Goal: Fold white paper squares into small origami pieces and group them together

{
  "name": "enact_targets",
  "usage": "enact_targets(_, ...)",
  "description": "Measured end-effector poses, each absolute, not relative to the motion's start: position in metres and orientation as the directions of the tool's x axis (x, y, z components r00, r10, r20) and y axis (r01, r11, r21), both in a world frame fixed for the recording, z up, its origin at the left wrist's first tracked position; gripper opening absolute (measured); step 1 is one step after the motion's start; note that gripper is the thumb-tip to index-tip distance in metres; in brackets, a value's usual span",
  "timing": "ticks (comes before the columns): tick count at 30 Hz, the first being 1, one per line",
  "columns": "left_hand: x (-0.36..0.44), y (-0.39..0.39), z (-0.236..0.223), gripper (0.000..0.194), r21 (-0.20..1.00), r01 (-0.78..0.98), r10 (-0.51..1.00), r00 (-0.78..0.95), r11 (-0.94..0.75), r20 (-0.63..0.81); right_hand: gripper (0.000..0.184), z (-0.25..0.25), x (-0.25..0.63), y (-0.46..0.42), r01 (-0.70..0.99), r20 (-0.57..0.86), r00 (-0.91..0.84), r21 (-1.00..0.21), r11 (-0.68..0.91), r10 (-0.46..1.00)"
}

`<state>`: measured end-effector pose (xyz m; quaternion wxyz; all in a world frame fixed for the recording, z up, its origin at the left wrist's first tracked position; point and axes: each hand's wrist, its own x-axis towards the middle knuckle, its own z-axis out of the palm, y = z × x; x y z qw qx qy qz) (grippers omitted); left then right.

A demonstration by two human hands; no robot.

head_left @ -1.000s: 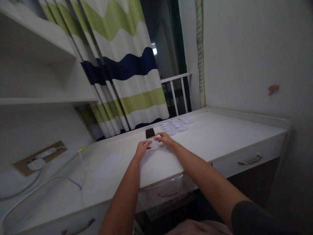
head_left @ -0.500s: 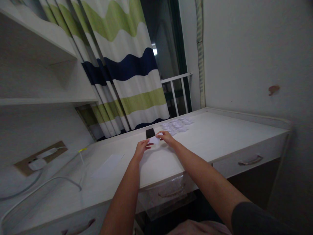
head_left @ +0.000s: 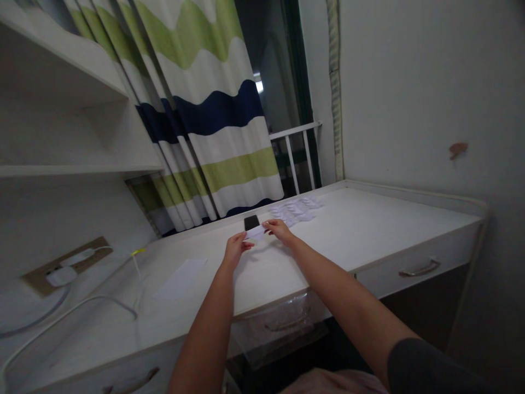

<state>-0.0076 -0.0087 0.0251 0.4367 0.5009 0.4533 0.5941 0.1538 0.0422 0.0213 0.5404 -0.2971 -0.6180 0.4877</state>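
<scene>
Small white folded paper piece (head_left: 255, 232) is up between both hands above the white wooden desk (head_left: 328, 238), toward its far edge. Left hand (head_left: 235, 248) pinches its left end between thumb and fingers; right hand (head_left: 278, 230) grips the right end the same way. Neither has let go.

Change: over the last second the paper went from tilted, with hands close together, to a narrower, straighter band, hands slightly farther apart. Judgement: the paper is being worked into shape, handling not finished.

Just beyond the hands, by the far edge: black flat rectangular phone-like object (head_left: 251, 222). Right of it, along that edge: cluster of pale white twisted or folded paper-like pieces (head_left: 297, 210), count unclear. Flat white paper sheet (head_left: 180, 278) lies toward the desk's left end, apart from both hands. Crease detail too small to tell.
</scene>
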Motion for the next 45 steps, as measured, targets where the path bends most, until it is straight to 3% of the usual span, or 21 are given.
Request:
enact_targets(5, -0.007, -0.009, 0.026, 0.014, 0.961, -0.162, 0.972, -0.105, -0.225, 0.21, 0.025, 0.019, 0.153, 0.045, -0.124, 0.394, -0.235, -0.919, 0.375, 0.889)
enact_targets(14, -0.009, -0.008, 0.023, 0.031, 0.937, -0.034, 0.929, -0.143, -0.348, 0.341, 0.027, 0.01, 0.147, 0.049, 0.082, 0.39, -0.07, -0.915, 0.395, 0.918)
enact_targets(18, -0.008, -0.01, 0.024, 0.04, 0.921, 0.004, 0.91, -0.147, -0.391, 0.387, 0.03, 0.011, 0.142, 0.043, -0.015, 0.278, -0.154, -0.96, 0.279, 0.948)
enact_targets(25, 0.0, -0.017, 0.027, 0.04, 0.954, 0.044, 0.955, -0.001, -0.298, 0.298, 0.03, 0.016, 0.142, 0.036, -0.204, 0.369, -0.255, -0.924, 0.323, 0.894)
enact_targets(31, 0.002, -0.017, 0.026, 0.039, 0.954, 0.11, 0.96, 0.009, -0.279, 0.28, 0.056, 0.018, 0.142, 0.032, -0.207, 0.344, -0.284, -0.933, 0.293, 0.895)
enact_targets(37, 0.002, -0.014, 0.021, 0.035, 0.953, 0.119, 0.961, 0.02, -0.278, 0.277, 0.038, 0.018, 0.142, 0.03, -0.208, 0.319, -0.364, -0.944, 0.257, 0.875)
enact_targets(45, 0.001, -0.012, 0.02, 0.031, 0.96, 0.127, 0.969, 0.033, -0.248, 0.246, 0.033, 0.019, 0.145, 0.028, -0.206, 0.328, -0.431, -0.943, 0.262, 0.841)
